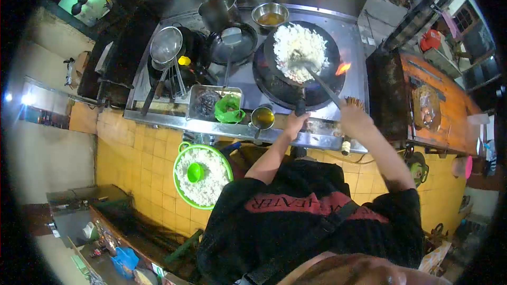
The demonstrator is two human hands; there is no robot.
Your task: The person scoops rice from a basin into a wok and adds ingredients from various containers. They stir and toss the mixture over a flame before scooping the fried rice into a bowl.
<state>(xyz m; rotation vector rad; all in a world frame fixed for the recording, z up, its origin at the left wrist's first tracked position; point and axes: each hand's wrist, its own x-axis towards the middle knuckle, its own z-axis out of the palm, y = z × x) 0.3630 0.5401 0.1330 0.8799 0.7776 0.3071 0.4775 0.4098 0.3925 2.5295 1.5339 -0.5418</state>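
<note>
My left hand [296, 124] is closed round the dark handle [300, 100] of a black wok [278, 66]. White rice [301, 47], with small bits mixed through it, fills much of the wok. My right hand [356, 121] grips a long-handled metal wok spatula [327, 88], slanting down into the rice. Part of the spatula's head is buried there. An orange flame [343, 68] shows at the wok's right side. Near my right hand lies a bristly brush [355, 102]. A cup of yellow liquid [262, 118] with a utensil in it stands left of my left hand.
Behind the wok sits a metal bowl [270, 15], beside a tall pot [219, 10]. A dark pan [248, 53], a strainer [166, 45] and a tray [192, 106] with a green bag [228, 109] are leftward. A green basin of rice [177, 179] stands below the counter.
</note>
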